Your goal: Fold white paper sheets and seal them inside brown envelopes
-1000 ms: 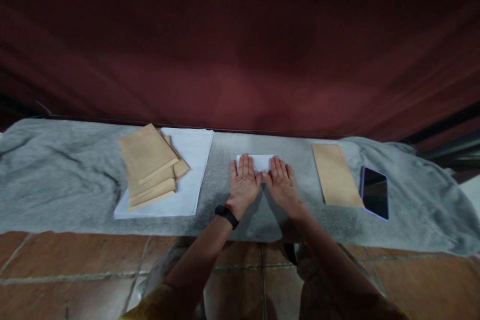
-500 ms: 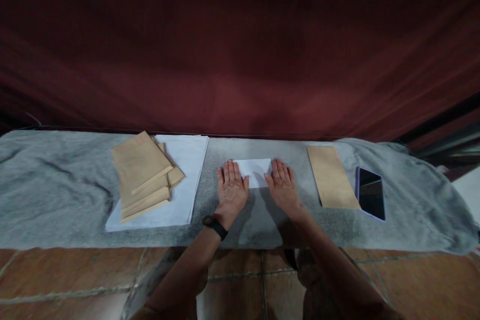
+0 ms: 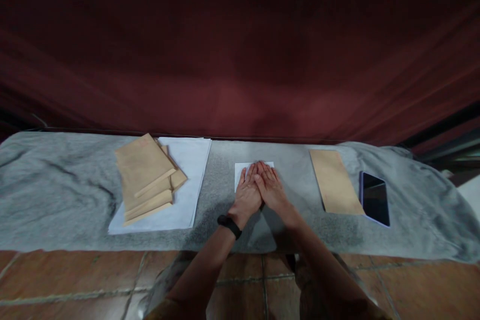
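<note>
A small folded white paper (image 3: 239, 172) lies flat on the grey cloth in front of me, mostly covered by my hands. My left hand (image 3: 248, 195) rests flat on it with fingers stretched forward. Beside it, my right hand (image 3: 271, 187) also lies flat on the paper, its thumb crossing over the left hand. Both hands are open, palms down, and touch each other. A black band (image 3: 229, 225) is around my left wrist.
Several brown envelopes (image 3: 144, 172) lie fanned on a stack of white sheets (image 3: 187, 160) at left. One brown envelope (image 3: 336, 182) lies at right, touching or nearly touching a phone (image 3: 375, 198). Grey cloth (image 3: 63, 195) covers the bench; a dark red curtain (image 3: 225, 85) hangs behind.
My hands have slid inward from the paper's two side edges and now meet over its middle. The view has shifted slightly.
</note>
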Demonstrator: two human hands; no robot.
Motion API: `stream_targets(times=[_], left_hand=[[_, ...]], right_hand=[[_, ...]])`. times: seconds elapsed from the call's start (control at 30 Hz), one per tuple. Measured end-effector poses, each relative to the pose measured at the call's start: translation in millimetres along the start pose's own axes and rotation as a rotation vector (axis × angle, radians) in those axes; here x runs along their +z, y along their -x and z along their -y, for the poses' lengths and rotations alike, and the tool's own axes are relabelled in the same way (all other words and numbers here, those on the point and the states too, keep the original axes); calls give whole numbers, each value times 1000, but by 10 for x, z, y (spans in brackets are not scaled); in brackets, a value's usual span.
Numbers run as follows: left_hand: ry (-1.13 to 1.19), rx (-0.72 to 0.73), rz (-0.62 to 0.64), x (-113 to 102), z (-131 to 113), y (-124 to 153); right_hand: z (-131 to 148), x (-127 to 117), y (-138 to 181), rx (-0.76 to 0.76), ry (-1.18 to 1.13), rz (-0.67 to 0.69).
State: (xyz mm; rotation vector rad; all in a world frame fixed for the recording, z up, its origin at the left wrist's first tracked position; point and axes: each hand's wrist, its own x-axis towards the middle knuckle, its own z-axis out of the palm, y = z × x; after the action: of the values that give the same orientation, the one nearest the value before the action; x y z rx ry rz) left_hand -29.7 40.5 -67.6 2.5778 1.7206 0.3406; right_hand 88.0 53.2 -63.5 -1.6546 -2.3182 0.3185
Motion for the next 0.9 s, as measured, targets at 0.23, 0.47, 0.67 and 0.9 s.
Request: stream_targets(times=[0.23,0.47,0.67,0.9], left_hand=[[-38,-88,57,-70,84,-5],[-59,-174,42,-80,164,35],[-54,-253,32,-101,188,34],[-43,-327,-32,-78,234,77]], right_hand=[[-15,51,11,-2,60,-35],[-123,118,72,-29,145,-161],[-191,112,113,-7,189,-200],[-270,127,143,16,197,-275]])
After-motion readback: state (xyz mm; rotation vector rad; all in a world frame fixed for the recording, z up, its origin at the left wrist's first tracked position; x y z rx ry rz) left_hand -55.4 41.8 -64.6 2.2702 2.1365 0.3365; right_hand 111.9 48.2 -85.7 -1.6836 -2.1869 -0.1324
